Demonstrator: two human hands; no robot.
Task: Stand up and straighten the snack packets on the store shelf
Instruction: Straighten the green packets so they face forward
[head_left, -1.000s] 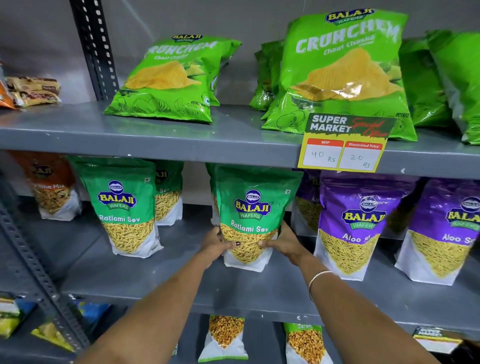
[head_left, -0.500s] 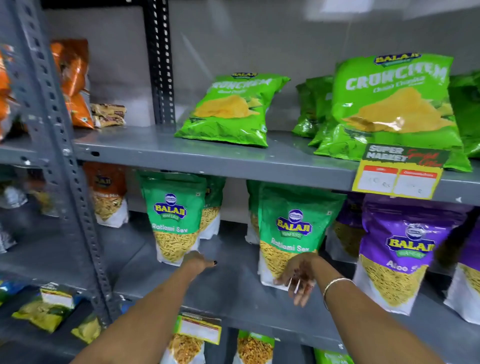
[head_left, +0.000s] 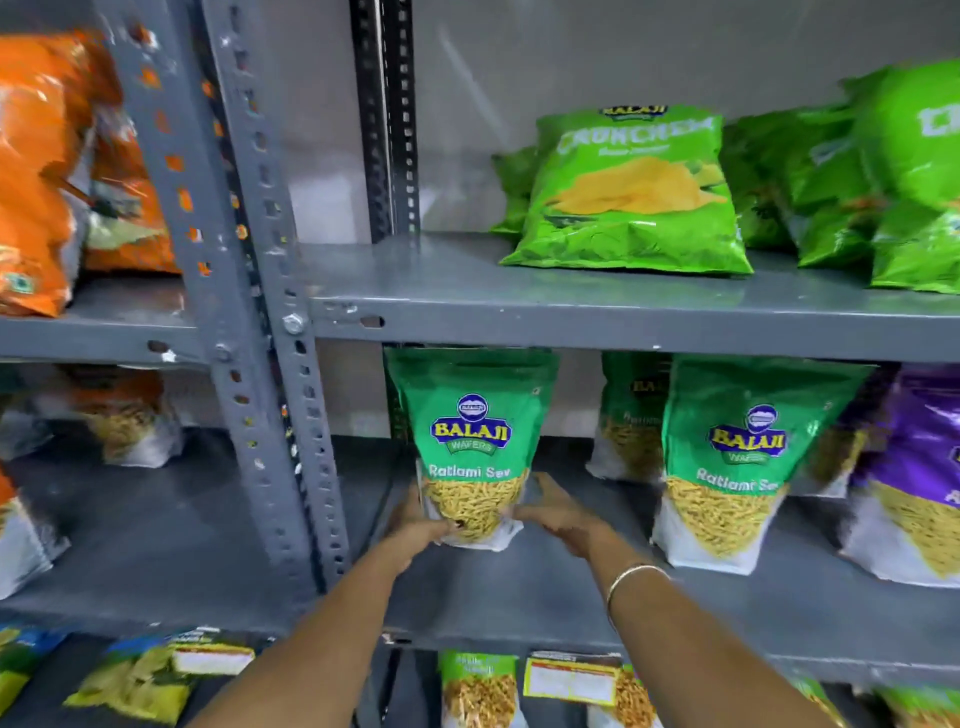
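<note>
A green Balaji Ratlami Sev packet (head_left: 470, 436) stands upright at the left end of the grey middle shelf (head_left: 519, 597). My left hand (head_left: 418, 525) grips its lower left side and my right hand (head_left: 558, 514) presses its lower right side. A second green Ratlami Sev packet (head_left: 737, 457) stands upright to the right, with another behind it. A purple Aloo Sev packet (head_left: 919, 467) stands at the far right. On the upper shelf (head_left: 571, 306), a green Crunchem chips packet (head_left: 631, 192) leans back, with more green packets (head_left: 883, 182) beside it.
A grey slotted upright post (head_left: 270, 312) stands just left of the held packet. Orange packets (head_left: 47, 166) fill the left bay's upper shelf. More sev packets and a price tag (head_left: 571, 680) show on the lower shelf.
Both hands left the right-hand Ratlami Sev packet, moved left, and now hold the left-hand Ratlami Sev packet. The view has swung left and closer.
</note>
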